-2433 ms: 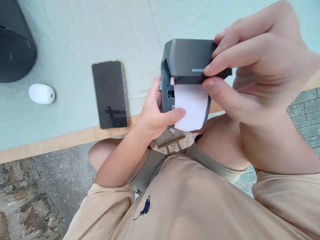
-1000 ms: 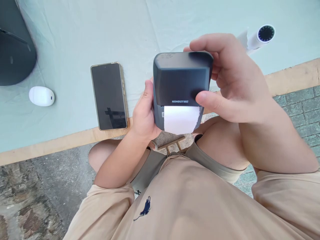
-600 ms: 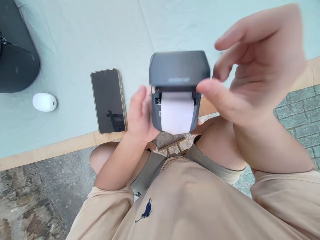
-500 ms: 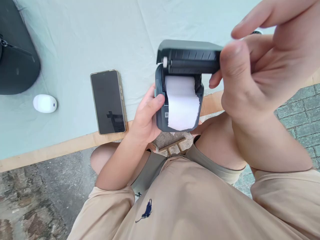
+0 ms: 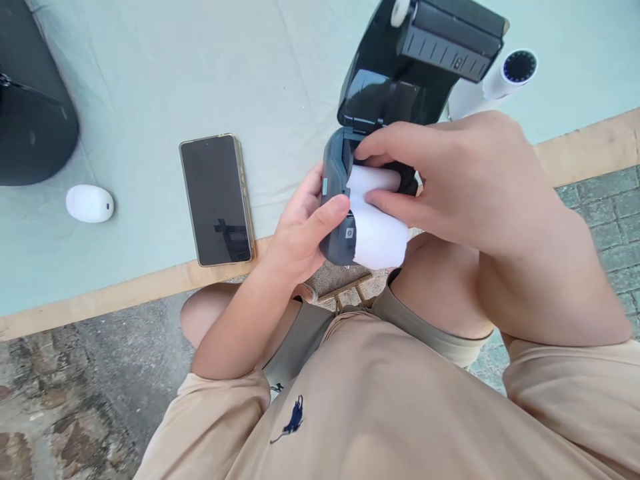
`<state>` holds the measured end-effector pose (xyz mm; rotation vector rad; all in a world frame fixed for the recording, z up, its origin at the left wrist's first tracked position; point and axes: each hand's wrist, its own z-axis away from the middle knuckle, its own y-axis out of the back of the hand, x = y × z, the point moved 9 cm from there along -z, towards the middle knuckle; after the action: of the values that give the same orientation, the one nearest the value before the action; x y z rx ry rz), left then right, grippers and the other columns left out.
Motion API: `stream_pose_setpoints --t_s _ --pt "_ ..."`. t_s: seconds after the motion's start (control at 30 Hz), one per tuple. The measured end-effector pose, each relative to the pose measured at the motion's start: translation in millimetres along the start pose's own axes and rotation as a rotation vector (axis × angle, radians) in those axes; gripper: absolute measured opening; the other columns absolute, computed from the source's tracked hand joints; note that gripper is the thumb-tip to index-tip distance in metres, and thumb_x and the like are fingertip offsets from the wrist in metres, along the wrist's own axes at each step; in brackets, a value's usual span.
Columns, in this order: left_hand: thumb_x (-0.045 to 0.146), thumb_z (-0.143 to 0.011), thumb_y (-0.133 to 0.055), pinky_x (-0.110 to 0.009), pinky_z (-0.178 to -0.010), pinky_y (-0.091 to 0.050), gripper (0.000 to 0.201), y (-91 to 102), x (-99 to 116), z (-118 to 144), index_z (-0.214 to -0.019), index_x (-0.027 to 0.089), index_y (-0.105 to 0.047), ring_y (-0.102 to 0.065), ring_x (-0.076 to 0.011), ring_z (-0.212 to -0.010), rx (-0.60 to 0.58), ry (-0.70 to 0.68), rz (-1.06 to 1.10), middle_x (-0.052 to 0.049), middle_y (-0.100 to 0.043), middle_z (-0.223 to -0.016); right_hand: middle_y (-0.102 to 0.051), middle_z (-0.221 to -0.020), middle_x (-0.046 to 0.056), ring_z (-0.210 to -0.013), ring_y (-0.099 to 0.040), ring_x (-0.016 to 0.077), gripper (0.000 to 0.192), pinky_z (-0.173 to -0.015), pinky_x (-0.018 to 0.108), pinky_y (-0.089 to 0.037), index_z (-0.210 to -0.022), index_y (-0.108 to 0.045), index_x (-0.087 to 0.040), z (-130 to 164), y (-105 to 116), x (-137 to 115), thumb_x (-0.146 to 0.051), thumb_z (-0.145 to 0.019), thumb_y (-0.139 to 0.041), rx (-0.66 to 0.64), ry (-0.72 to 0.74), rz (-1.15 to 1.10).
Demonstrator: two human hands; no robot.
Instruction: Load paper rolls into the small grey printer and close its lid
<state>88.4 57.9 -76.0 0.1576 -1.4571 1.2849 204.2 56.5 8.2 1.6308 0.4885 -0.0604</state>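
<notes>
A person's left hand cradles a small dark label printer above the table edge, its lid swung fully open and upright. The right hand reaches into the paper bay, thumb and forefinger closed on the white label roll, whose loose end hangs over the printer's front. The step in hand appears to be seating or lifting the roll; the next move likely calls for a straight, even pull or push so the paper stays square in its bay. Half a second earlier the lid stood only half-raised with the right hand on it; now the lid is free. A smartphone and a white oval device lie on the cloth to the left.
</notes>
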Motion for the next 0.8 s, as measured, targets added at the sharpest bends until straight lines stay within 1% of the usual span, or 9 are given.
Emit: stream_pose_setpoints --t_s 0.13,0.23,0.3,0.4,0.47,0.57,0.63,0.7,0.8 --pt "0.034 -0.089 -0.068 -0.022 -0.074 -0.057 0.036 5.5 4.4 0.6 -0.121 0.025 -0.056 -0.069 -0.0189 -0.108 0.096 -0.049 0.073 -0.001 -0.066 -0.108 -0.07 -0.096 -0.002 -0.06 -0.053 0.0077 0.036 -0.05 0.029 -0.032 -0.11 -0.064 -0.027 1.4 16.4 5.0 -0.032 -0.075 -0.074 0.063 -0.049 -0.408" --pt "0.035 -0.091 -0.063 -0.03 -0.092 -0.057 0.03 9.6 11.6 1.6 -0.119 0.026 -0.058 -0.064 -0.0214 -0.121 0.148 -0.127 0.131 -0.001 -0.069 -0.108 -0.065 -0.094 0.001 -0.065 -0.055 0.0093 0.036 -0.047 0.027 -0.031 -0.101 -0.065 -0.025 1.3 25.4 31.8 -0.031 -0.068 -0.079 0.279 -0.221 -0.892" --pt "0.039 -0.093 -0.057 -0.039 -0.109 -0.052 0.026 13.2 15.4 2.8 -0.116 0.028 -0.062 -0.058 -0.0244 -0.132 0.183 -0.157 0.133 -0.002 -0.071 -0.113 -0.057 -0.076 -0.001 -0.056 -0.045 0.0089 0.032 -0.042 0.026 -0.027 -0.09 -0.062 -0.026 -0.9 14.1 47.9 -0.036 -0.064 -0.077 0.348 -0.328 -1.207" --pt "0.043 -0.094 -0.05 -0.045 -0.115 -0.048 0.031 16.0 16.8 4.1 -0.116 0.027 -0.065 -0.054 -0.0281 -0.137 0.201 -0.156 0.12 -0.004 -0.07 -0.121 -0.044 -0.062 -0.004 -0.044 -0.032 0.0076 0.04 -0.036 0.027 -0.018 -0.082 -0.055 -0.026 -5.5 -13.7 54.9 -0.051 -0.057 -0.074 0.263 -0.435 -1.406" --pt "0.043 -0.094 -0.051 -0.046 -0.114 -0.048 0.033 16.0 17.4 4.6 -0.119 0.027 -0.065 -0.054 -0.0288 -0.137 0.187 -0.166 0.11 -0.005 -0.07 -0.124 -0.049 -0.065 -0.004 -0.046 -0.037 0.0078 0.044 -0.037 0.027 -0.022 -0.085 -0.055 -0.025 -1.9 -15.3 60.0 -0.049 -0.057 -0.079 0.342 -0.435 -1.323" --pt "0.045 -0.092 -0.055 -0.046 -0.113 -0.049 0.035 17.4 16.3 4.1 -0.122 0.03 -0.063 -0.053 -0.0297 -0.139 0.177 -0.184 0.071 -0.004 -0.069 -0.126 -0.053 -0.071 -0.004 -0.053 -0.049 0.0092 0.033 -0.044 0.028 -0.03 -0.087 -0.055 -0.025 5.5 -0.7 56.0 -0.038 -0.07 -0.08 0.477 -0.281 -1.072" --pt "0.048 -0.091 -0.055 -0.046 -0.111 -0.05 0.038 19.9 15.2 2.9 -0.123 0.031 -0.063 -0.048 -0.0304 -0.143 0.187 -0.195 0.037 -0.004 -0.068 -0.129 -0.053 -0.072 -0.003 -0.06 -0.054 0.0113 0.027 -0.052 0.029 -0.039 -0.088 -0.054 -0.025 5.8 0.2 47.1 -0.038 -0.078 -0.075 0.413 -0.189 -0.93" --pt "0.051 -0.089 -0.054 -0.047 -0.11 -0.051 0.041 21.2 14.6 1.0 -0.124 0.03 -0.062 -0.044 -0.031 -0.146 0.181 -0.209 0.017 -0.004 -0.067 -0.132 -0.059 -0.08 -0.001 -0.073 -0.059 0.0135 0.027 -0.069 0.032 -0.048 -0.091 -0.056 -0.025 5.5 -1.3 41.3 -0.041 -0.078 -0.075 0.341 -0.144 -0.775" --pt "0.052 -0.089 -0.052 -0.048 -0.107 -0.052 0.043 21.5 14.0 -1.5 -0.123 0.029 -0.063 -0.044 -0.0316 -0.146 0.16 -0.221 0.02 -0.006 -0.066 -0.132 -0.066 -0.096 0.0 -0.093 -0.063 0.0163 0.028 -0.085 0.033 -0.049 -0.095 -0.06 -0.025 6.3 1.9 35.7 -0.042 -0.079 -0.075 0.346 -0.088 -0.525"
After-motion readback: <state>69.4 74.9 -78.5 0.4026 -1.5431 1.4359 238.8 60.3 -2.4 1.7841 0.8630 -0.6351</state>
